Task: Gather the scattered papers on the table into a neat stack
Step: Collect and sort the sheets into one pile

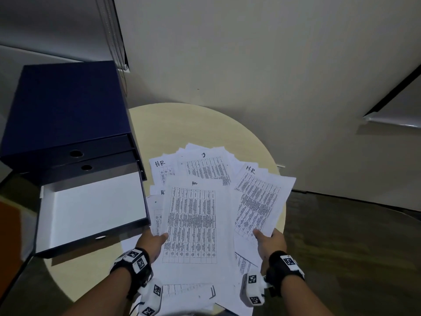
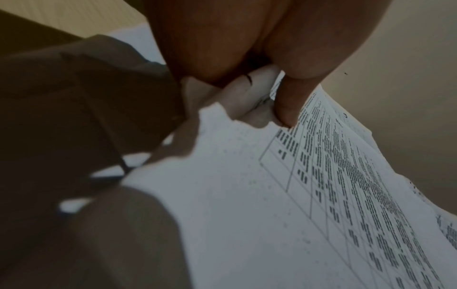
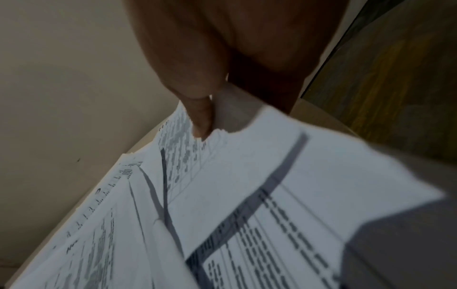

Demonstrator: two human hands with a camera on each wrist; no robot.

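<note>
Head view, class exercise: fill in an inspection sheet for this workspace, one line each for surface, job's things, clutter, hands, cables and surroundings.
Surface: round pale table, far part bare.
Job's things: printed papers fanned and overlapping, not yet squared; several marked "H.R"; some overhang the near edge.
Clutter: dark blue drawer box at the table's left, lowest drawer pulled out, white inside.
Hands: left hand grips the middle sheet; right hand grips the tilted right sheet; thumbs on top.
Cables: thin cords hang from the window blind; thin lead at the left wrist camera.
Surroundings: plain wall, dark floor.
</note>
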